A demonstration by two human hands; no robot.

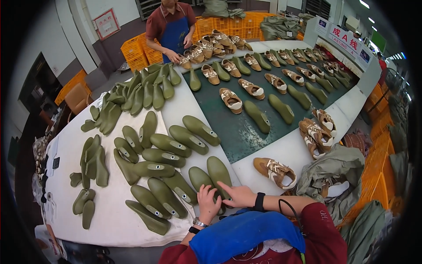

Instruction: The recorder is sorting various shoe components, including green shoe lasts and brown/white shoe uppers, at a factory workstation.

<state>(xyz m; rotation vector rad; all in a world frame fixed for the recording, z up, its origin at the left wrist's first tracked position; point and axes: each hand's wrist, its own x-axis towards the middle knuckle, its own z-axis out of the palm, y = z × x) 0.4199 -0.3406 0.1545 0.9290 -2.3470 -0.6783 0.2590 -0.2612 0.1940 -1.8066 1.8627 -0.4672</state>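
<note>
Two green shoe lasts stand side by side in front of me at the table's near edge, toes pointing away. My left hand (208, 201) rests over the heel end of the left shoe last (200, 177), fingers curved onto it. Beside it, my right hand (239, 196) grips the heel end of the right shoe last (218, 169), index finger stretched along its side. The hands nearly touch, and they hide the heel ends. Just left lie more green lasts (179, 187), several with a round metal-rimmed hole. A brown and white sneaker (276, 172) sits to the right.
A green conveyor belt (233, 145) carries rows of sneakers and lasts. More lasts (151, 94) are piled on the white cloth-covered table (66, 149). Across the table, a person in a blue apron (173, 31) touches piled sneakers (204, 48). Orange crates (373, 185) line the right side.
</note>
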